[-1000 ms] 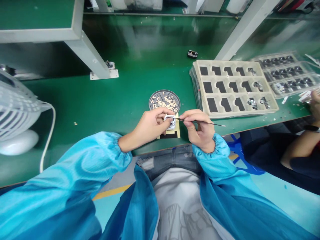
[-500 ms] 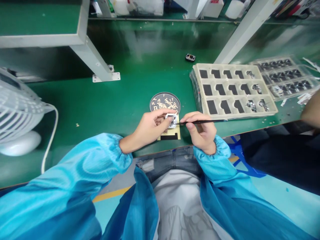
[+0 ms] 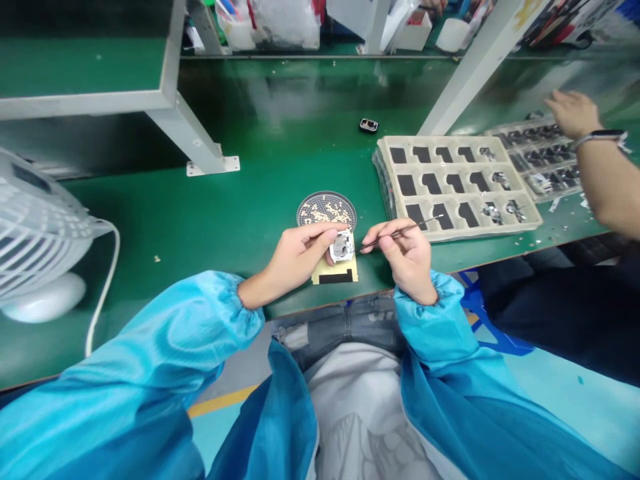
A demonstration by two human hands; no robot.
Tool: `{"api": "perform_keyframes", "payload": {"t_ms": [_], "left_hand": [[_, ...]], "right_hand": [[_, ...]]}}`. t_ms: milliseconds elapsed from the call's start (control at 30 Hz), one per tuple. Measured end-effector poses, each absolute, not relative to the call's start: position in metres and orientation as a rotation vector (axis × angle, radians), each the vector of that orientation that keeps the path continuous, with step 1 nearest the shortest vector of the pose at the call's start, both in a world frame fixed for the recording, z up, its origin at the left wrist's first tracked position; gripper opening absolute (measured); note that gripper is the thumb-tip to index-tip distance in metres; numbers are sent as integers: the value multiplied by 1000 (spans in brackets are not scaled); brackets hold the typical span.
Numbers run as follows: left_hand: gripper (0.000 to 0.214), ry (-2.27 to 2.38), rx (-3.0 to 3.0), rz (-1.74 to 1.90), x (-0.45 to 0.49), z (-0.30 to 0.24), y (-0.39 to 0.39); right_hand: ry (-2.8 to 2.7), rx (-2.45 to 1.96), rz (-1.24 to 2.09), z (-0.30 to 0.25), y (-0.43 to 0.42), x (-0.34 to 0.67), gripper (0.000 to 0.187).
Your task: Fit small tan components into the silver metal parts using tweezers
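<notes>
- A single head-worn camera looks forward and steeply down onto the green desk (image 3: 240, 200).
- It sits near: left hand (image 3: 295, 257) and right hand (image 3: 407, 257) meet at frame centre, lap (image 3: 350, 400) below.

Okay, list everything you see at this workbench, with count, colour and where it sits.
small part: one, white-silver, pinched in the left hand above the card
tweezers: one, dark, in the right hand, tip at the small part
card: one, tan with a black strip, bench edge
round dish: one, grey, perforated, beige bits inside, behind the hands
compartment tray: one, cream, right of the dish
clear trays: several, transparent, far right
black part: one, behind the compartment tray
fan: one, white, far left
bench: green
co-worker's hand: one, over the clear trays
left hand: blue sleeve
right hand: blue sleeve
</notes>
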State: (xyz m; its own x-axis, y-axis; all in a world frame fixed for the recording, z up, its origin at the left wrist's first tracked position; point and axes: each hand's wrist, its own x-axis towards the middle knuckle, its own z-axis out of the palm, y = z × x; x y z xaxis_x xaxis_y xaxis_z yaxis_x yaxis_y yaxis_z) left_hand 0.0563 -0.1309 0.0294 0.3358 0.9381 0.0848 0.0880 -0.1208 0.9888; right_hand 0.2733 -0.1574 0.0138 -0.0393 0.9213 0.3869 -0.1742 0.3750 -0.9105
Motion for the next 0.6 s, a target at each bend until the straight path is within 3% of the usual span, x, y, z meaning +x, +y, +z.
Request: {"api": "perform_keyframes", "payload": {"t_ms": [367, 467, 600], "left_hand": [[38, 912, 1322, 996, 56, 34, -126], [39, 868, 1235, 1007, 55, 36, -125], [48, 870, 1276, 1029, 56, 36, -125]], "right_hand": [[-1133, -787, 1065, 15, -162, 279, 25], [-1202, -791, 837, 34, -155, 310, 26], [-1283, -1191, 181, 70, -108, 392, 37]]}}
